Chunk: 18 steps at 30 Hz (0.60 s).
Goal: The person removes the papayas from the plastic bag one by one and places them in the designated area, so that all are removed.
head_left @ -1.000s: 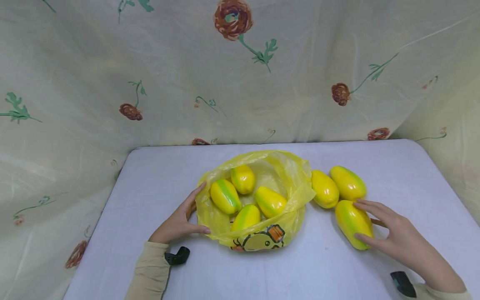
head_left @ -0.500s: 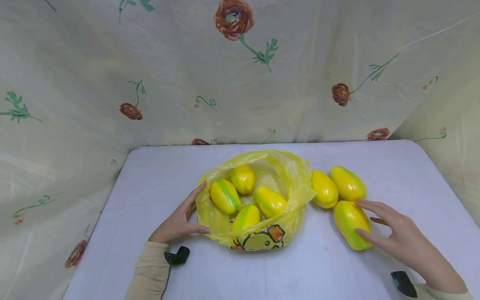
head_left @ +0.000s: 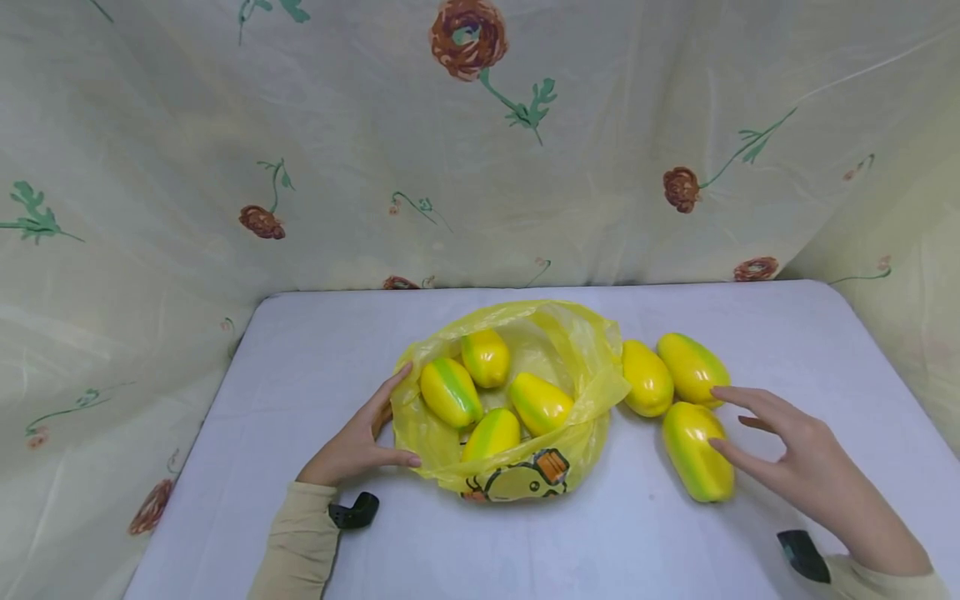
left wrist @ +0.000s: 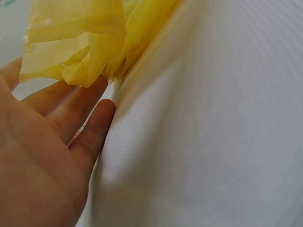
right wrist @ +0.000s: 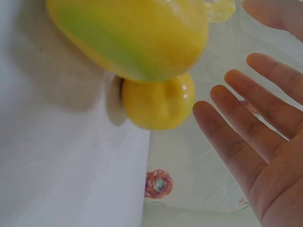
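Note:
A yellow plastic bag (head_left: 585, 350) with a cartoon print stands with its mouth spread. Several glossy yellow fruits with green streaks, papaya- or mango-like, lie inside, one of them a front fruit (head_left: 491, 435). My left hand (head_left: 360, 442) touches the bag's left side, thumb in front and fingers behind; the left wrist view shows the fingers (left wrist: 90, 127) fairly straight against the plastic. To the right of the bag, my right hand (head_left: 795, 454) is spread beside the nearest loose fruit (head_left: 697, 454) and holds nothing. In the right wrist view a gap separates its fingers from that fruit (right wrist: 132, 33).
Two more loose fruits, a left one (head_left: 647, 379) and a back one (head_left: 693, 367), lie close together right of the bag. A white cloth covers the table (head_left: 330, 342). Flower-patterned curtain (head_left: 337, 125) hangs behind and at the sides.
My right hand has drawn away from the nearest loose fruit, which has shifted slightly left and turned. The left hand and the bag stay as they were.

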Tool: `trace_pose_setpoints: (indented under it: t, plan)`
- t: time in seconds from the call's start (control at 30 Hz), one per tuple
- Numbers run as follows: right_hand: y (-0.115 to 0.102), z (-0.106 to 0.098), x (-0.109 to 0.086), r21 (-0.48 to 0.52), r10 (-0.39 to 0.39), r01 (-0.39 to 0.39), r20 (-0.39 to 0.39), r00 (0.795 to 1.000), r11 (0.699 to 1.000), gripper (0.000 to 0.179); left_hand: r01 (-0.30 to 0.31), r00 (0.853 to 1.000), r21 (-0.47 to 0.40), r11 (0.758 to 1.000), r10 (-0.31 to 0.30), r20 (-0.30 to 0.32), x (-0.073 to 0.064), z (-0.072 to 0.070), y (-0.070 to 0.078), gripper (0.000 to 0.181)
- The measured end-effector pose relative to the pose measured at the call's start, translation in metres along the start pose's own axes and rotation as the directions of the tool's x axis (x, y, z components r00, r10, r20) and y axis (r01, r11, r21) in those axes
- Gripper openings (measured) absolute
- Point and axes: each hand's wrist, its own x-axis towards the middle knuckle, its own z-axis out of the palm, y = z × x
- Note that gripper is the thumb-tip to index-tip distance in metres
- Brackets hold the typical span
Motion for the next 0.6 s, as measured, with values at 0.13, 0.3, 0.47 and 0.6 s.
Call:
trace_pose_setpoints:
  t: [0.13, 0.3, 0.47, 0.6]
  plan:
    - [-0.006, -0.003, 0.005, -0.009, -0.012, 0.012, 0.015, 1.000, 1.000, 0.069, -0.001, 1.000, -0.001, 1.000, 0.001, 0.000, 0.000, 0.000, 0.000, 0.121]
    - [-0.013, -0.007, 0.012, 0.009, -0.031, 0.030, 0.042, 0.999, 1.000, 0.065, 0.002, 1.000, 0.008, 1.000, -0.002, -0.003, 0.000, 0.000, 0.000, 0.122]
    - [-0.018, -0.009, 0.017, 0.023, -0.053, 0.052, 0.052, 0.997, 0.998, 0.064, -0.002, 1.000, 0.004, 1.000, 0.002, -0.001, 0.000, 0.000, 0.002, 0.123]
    - [-0.021, -0.010, 0.022, 0.027, -0.090, 0.089, 0.042, 0.995, 0.996, 0.065, 0.003, 1.000, 0.005, 1.000, -0.003, -0.005, 0.000, 0.000, 0.001, 0.123]
